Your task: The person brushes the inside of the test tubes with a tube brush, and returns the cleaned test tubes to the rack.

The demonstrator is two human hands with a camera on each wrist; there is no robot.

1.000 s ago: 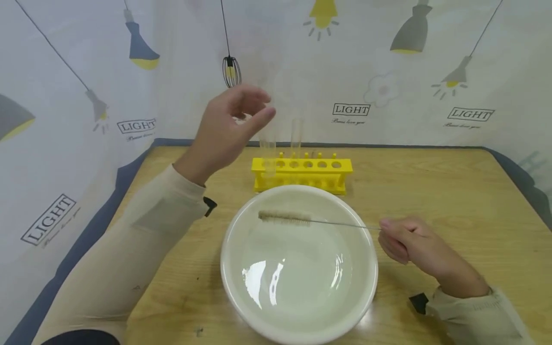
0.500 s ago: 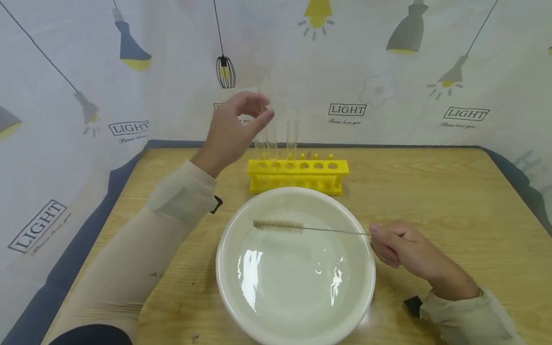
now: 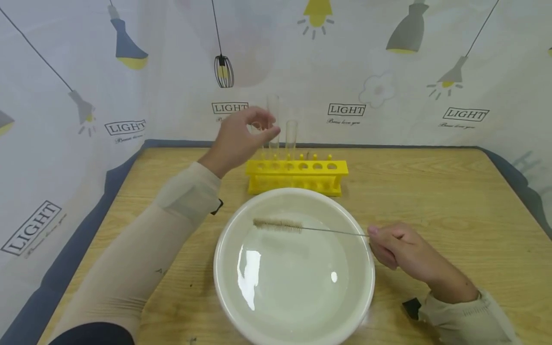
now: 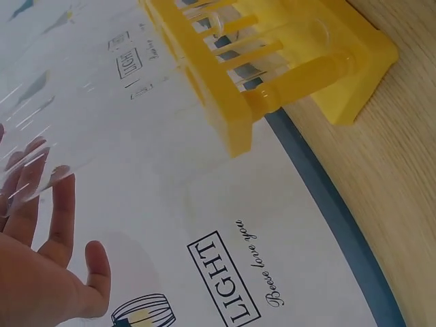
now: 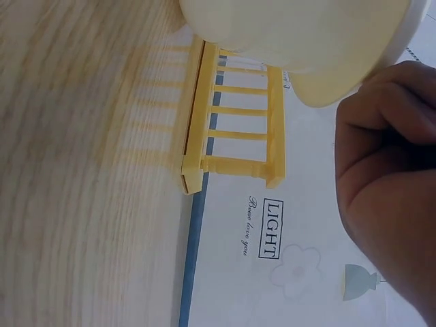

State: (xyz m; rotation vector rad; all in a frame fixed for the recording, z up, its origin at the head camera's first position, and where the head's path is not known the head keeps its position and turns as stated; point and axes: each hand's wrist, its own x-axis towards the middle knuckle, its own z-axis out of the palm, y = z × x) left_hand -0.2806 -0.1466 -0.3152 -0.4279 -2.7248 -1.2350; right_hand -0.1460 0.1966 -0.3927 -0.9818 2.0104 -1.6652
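My left hand pinches a clear test tube between thumb and fingertips, upright over the left part of the yellow test tube rack. Two more clear tubes stand in the rack, one partly behind this hand and another test tube just to its right. Glassy tube walls cross the left fingers in the left wrist view. My right hand grips the thin wire handle of a test tube brush. Its bristle head lies level over the basin, pointing left.
A white basin holding water stands in front of the rack on the wooden table. Its right rim is close to the right hand. Behind the table hangs a lamp-printed cloth.
My left hand has come down with the test tube, lowering it toward the rack. The brush in my right hand stays over the basin, while the view has shifted slightly.
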